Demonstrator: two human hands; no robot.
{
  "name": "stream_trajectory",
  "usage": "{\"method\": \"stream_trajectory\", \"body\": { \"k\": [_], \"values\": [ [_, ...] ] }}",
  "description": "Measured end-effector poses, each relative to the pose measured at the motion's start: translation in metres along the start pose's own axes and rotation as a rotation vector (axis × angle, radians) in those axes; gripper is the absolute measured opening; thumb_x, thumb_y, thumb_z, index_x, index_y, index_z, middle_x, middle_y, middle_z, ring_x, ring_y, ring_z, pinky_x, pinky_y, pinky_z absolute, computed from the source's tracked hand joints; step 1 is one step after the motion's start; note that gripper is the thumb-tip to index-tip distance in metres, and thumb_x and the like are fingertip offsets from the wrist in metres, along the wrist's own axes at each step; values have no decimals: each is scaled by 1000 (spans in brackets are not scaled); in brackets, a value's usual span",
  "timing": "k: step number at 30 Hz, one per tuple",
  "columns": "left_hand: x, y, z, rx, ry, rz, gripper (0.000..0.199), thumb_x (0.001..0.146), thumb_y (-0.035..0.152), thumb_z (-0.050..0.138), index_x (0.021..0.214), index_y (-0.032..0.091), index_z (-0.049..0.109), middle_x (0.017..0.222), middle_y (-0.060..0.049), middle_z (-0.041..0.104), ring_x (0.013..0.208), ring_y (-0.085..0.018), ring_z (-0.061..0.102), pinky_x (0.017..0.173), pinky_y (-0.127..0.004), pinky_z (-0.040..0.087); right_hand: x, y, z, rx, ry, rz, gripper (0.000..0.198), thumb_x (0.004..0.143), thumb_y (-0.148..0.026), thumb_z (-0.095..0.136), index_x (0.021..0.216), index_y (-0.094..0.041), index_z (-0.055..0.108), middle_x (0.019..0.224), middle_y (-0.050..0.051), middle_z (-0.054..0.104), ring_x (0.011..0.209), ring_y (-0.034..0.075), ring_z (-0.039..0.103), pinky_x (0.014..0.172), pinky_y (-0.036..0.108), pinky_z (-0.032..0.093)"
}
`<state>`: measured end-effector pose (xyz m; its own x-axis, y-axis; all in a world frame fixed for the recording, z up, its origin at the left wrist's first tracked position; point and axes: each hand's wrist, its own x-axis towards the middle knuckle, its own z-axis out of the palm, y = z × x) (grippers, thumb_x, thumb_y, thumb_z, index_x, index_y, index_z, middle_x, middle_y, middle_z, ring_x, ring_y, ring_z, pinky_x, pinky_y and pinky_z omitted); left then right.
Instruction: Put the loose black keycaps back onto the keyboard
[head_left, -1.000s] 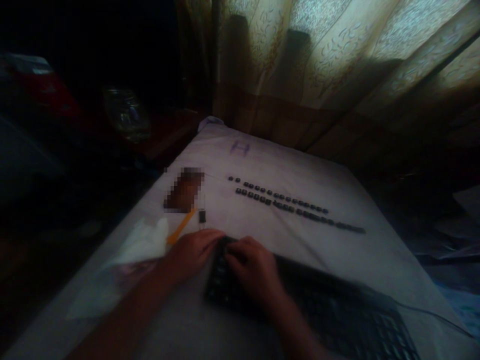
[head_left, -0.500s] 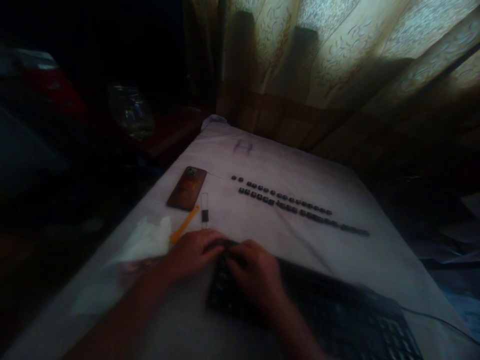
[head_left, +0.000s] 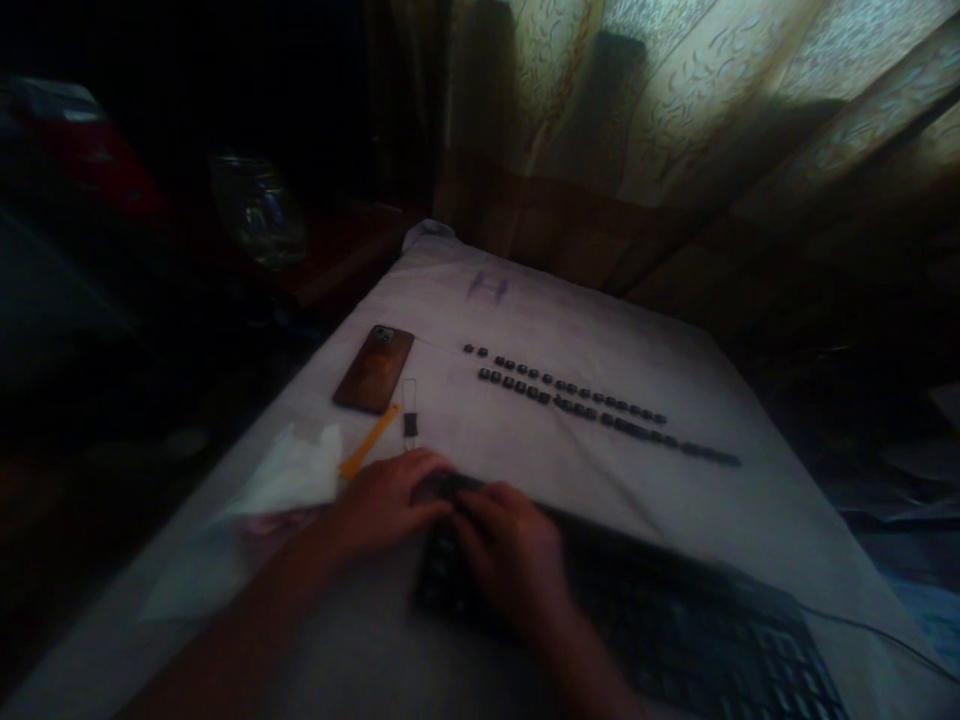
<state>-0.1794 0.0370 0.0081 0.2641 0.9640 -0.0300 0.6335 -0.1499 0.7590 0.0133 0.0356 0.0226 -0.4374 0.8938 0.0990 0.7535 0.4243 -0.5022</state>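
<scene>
A black keyboard [head_left: 675,600] lies at a slant on the pale cloth, partly hidden by my right hand and arm. My left hand [head_left: 390,505] grips its upper left corner, thumb pointing toward the keys. On that same corner my right hand [head_left: 514,555] rests with fingers bent and drawn together; anything between the fingertips is hidden and blurred. Beyond the keyboard, several loose black keycaps form two slanting rows, a far row [head_left: 572,388] and a near row [head_left: 533,392]. Just past my left hand are a wire keycap puller [head_left: 410,424] and an orange strip-shaped tool [head_left: 369,441].
A phone [head_left: 373,368] lies face down near the left edge of the cloth-covered surface [head_left: 600,330]. White crumpled plastic or tissue [head_left: 289,470] sits beside my left forearm. A glass jar [head_left: 259,215] stands at the dark left, and curtains [head_left: 555,120] hang behind. The keyboard's cable [head_left: 877,627] trails right.
The view has tilted slightly, so things on the surface appear a little higher. Both hands stay at the keyboard's upper left corner, with only small finger movement in the right.
</scene>
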Motion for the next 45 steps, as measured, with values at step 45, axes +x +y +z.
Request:
{"method": "stream_trajectory", "body": {
  "k": [45],
  "values": [
    [-2,0,4,-33,17,-115,37,79,30,63,115,28,63,110,0,70,81,-19,66,76,-32,51,-10,11,12,-225,117,-250,27,88,-15,55,108,-23,72,89,7,71,74,20,63,65,30,46]
  ]
}}
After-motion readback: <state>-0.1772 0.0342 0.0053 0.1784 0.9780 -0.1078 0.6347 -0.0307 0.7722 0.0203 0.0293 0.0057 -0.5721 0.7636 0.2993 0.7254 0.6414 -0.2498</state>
